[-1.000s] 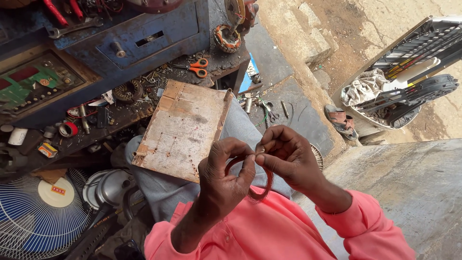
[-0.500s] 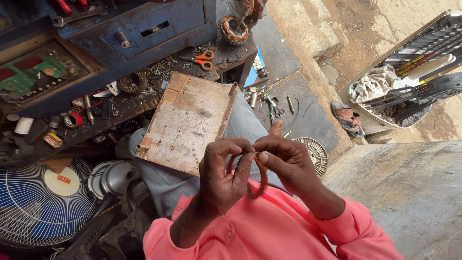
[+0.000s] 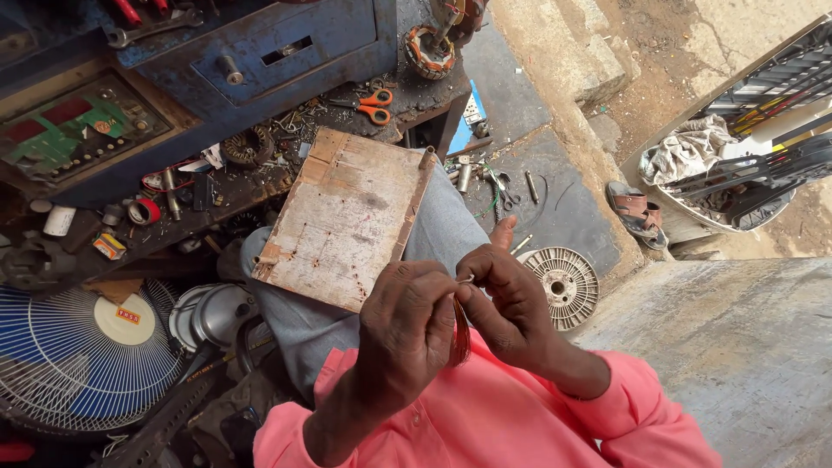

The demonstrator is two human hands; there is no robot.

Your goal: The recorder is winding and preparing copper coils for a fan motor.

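A worn wooden board (image 3: 347,217) rests tilted across a grey-trousered knee. Behind it, a cluttered dark workbench (image 3: 260,165) carries orange-handled scissors (image 3: 368,104), a roll of red tape (image 3: 143,211) and a wound copper coil (image 3: 430,52). A blue metal drawer cabinet (image 3: 277,48) stands above the bench. A blue fan guard (image 3: 78,364) lies at lower left. On the ground sit a round finned metal disc (image 3: 563,286), what looks like a pair of pliers (image 3: 503,192), and a brown sandal (image 3: 637,211) near a rag-filled white basin (image 3: 711,186).
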